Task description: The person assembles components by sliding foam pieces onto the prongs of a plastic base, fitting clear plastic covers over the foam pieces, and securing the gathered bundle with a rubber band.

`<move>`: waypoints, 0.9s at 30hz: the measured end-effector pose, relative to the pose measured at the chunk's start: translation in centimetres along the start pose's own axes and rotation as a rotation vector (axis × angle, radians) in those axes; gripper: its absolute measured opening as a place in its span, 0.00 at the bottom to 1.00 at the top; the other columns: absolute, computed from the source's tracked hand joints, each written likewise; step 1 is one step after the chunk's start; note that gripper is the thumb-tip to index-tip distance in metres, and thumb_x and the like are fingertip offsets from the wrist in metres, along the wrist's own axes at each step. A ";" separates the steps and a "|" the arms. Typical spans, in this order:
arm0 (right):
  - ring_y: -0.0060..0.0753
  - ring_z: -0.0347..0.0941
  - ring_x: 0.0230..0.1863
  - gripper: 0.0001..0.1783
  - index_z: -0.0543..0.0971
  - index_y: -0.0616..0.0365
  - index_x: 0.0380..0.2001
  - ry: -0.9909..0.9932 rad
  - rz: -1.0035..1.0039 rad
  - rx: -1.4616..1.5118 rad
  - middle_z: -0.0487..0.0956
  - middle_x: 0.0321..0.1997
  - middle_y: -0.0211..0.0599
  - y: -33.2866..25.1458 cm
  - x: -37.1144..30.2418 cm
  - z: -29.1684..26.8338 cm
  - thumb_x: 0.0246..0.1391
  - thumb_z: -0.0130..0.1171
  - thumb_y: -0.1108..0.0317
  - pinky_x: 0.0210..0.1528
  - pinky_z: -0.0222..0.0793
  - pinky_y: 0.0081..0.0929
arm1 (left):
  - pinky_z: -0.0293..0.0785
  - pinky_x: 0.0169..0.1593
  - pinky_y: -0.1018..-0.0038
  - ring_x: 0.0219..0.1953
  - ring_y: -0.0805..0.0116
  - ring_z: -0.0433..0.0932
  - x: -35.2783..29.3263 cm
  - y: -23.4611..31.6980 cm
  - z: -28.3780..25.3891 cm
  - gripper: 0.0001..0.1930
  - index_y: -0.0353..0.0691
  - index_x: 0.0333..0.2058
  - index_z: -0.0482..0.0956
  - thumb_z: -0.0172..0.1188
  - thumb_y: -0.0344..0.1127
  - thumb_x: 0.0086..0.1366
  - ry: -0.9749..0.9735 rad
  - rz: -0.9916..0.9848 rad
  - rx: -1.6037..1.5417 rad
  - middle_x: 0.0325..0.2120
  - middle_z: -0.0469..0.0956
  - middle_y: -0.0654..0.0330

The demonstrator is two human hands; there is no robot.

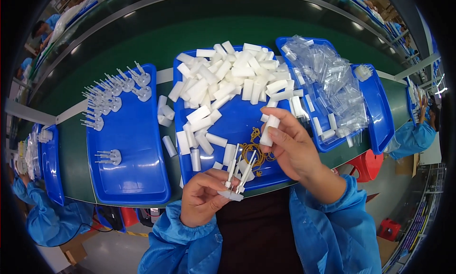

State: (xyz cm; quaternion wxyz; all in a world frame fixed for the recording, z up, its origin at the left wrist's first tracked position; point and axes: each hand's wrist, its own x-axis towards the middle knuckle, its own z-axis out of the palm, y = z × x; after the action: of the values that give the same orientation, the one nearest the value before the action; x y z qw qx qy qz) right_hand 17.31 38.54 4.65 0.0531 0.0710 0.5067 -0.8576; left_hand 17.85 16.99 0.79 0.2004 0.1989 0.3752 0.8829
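My left hand [204, 198] is closed on the base of a white pronged plastic part [231, 195], whose several thin prongs point up and away from me. Between the thumb and fingers of my right hand [297, 148] is a white foam block [270, 130], tilted and apart from the prongs. Both hands are over the near edge of the middle blue tray [228, 113]. Many white foam blocks [209, 76] are heaped in that tray, and yellow rubber bands [248, 153] lie tangled in it between my hands.
Pronged white parts [102, 103] stand in the left blue tray [126, 179]. Clear plastic sleeves [330, 79] heap over a tray at right, beside another blue tray [380, 117] with one white piece. Behind runs a green belt [199, 31]. Co-workers in blue sit at both sides.
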 end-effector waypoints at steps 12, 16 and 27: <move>0.23 0.70 0.37 0.19 0.67 0.58 0.52 -0.009 0.048 0.253 0.74 0.36 0.34 1.3 -0.4 -0.4 0.57 0.51 0.70 0.39 0.69 0.22 | 0.74 0.47 0.68 0.43 0.61 0.75 0.2 -1.5 0.5 0.12 0.37 0.38 0.68 0.56 0.19 0.56 0.020 -0.088 -0.086 0.42 0.72 0.46; 0.23 0.71 0.37 0.16 0.70 0.60 0.48 -0.025 0.074 0.293 0.74 0.34 0.34 1.3 -0.5 -0.8 0.57 0.51 0.70 0.40 0.68 0.22 | 0.74 0.45 0.69 0.42 0.61 0.76 0.3 -1.6 0.7 0.11 0.37 0.38 0.67 0.56 0.21 0.57 0.053 -0.101 -0.111 0.42 0.72 0.46; 0.29 0.77 0.33 0.08 0.76 0.66 0.33 -0.161 0.055 -0.094 0.77 0.32 0.42 -1.1 0.1 -2.8 0.47 0.59 0.82 0.37 0.74 0.19 | 0.73 0.41 0.74 0.38 0.65 0.75 0.0 -1.8 0.8 0.11 0.37 0.38 0.68 0.56 0.21 0.57 0.100 -0.126 -0.173 0.38 0.73 0.50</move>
State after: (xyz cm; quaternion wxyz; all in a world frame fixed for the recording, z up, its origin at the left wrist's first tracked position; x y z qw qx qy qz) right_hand 17.23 41.54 4.25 0.1205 0.0131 0.5385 -0.8339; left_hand 18.65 18.58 0.00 0.2529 0.1127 0.3190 0.9064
